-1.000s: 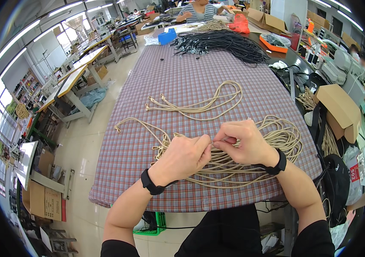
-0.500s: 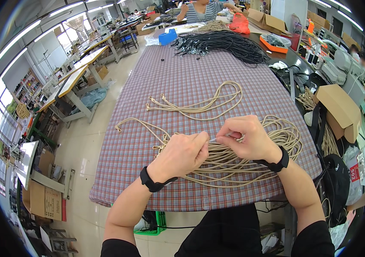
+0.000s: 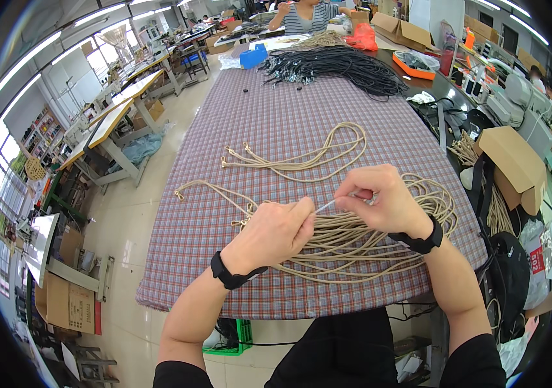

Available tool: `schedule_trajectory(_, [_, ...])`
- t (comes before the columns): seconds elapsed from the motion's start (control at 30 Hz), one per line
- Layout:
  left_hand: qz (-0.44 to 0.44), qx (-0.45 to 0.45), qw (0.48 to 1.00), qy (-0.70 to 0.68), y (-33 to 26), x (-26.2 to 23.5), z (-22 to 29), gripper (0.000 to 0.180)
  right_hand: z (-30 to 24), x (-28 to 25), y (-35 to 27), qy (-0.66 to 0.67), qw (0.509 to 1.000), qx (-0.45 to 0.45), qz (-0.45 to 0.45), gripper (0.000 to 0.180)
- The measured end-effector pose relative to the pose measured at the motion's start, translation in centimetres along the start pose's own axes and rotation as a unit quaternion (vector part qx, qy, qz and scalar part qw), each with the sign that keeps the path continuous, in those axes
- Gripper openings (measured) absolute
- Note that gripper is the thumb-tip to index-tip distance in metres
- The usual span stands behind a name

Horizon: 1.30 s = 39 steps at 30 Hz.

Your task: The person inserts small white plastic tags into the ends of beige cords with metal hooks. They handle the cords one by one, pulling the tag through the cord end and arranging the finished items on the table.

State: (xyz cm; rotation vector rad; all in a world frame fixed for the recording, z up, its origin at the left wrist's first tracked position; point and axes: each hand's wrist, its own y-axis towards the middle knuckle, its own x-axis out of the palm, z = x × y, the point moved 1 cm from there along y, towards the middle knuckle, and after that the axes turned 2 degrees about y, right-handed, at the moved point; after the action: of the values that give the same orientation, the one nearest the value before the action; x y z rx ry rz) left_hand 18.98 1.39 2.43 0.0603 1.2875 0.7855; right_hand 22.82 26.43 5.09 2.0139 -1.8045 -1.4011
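Between my hands stretches a thin whitish strip point(image 3: 326, 205), too fine to tell whether it is a tie or a thread. My left hand point(image 3: 275, 226) is closed at one end, its fingers curled under and partly hidden. With thumb and forefinger, my right hand point(image 3: 379, 199) pinches the other end. Beneath both hands lies a big looped bundle of tan cords point(image 3: 360, 253), with gold-coloured metal hooks point(image 3: 240, 223) at its left end beside my left wrist. Farther up the table, a few more tan cords point(image 3: 315, 161) lie in a loop, apart from the bundle.
A plaid cloth point(image 3: 205, 265) covers the table. Black cords point(image 3: 341, 68) are heaped at the far end near a blue box point(image 3: 253, 57) and a red bag point(image 3: 362, 37). A person point(image 3: 305, 18) is beyond them. An open carton point(image 3: 512, 165) stands at the right.
My right hand has moved slightly right and up, away from my left, so more of the whitish strip shows between them. My left hand has barely moved.
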Motion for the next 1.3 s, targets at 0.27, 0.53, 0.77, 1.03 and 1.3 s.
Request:
schedule_trajectory(0.27, [0.020,-0.020,1.000,0.004,0.2,-0.8,-0.5,0.013,3.3,-2.5,-0.2,0.072,0.988,0.136,0.009,0.008])
schedule_trajectory(0.53, [-0.009,-0.007,1.000,0.029,0.0,0.2,-0.3,0.016,1.4,0.2,-0.3,0.094,0.993,0.056,-0.031,0.009])
schedule_trajectory(0.77, [-0.004,-0.005,1.000,0.028,0.1,0.2,-0.1,0.017,1.5,0.4,-0.2,0.098,0.994,0.013,-0.057,0.009])
schedule_trajectory(1.03, [0.053,-0.070,0.996,0.022,0.0,-0.7,-0.4,0.016,1.7,-0.2,0.0,0.132,0.991,-0.028,0.004,0.019])
schedule_trajectory(1.3, [-0.038,0.010,0.999,0.018,0.1,-0.1,0.0,0.008,1.6,0.2,-0.2,0.228,0.968,-0.017,-0.099,0.021])
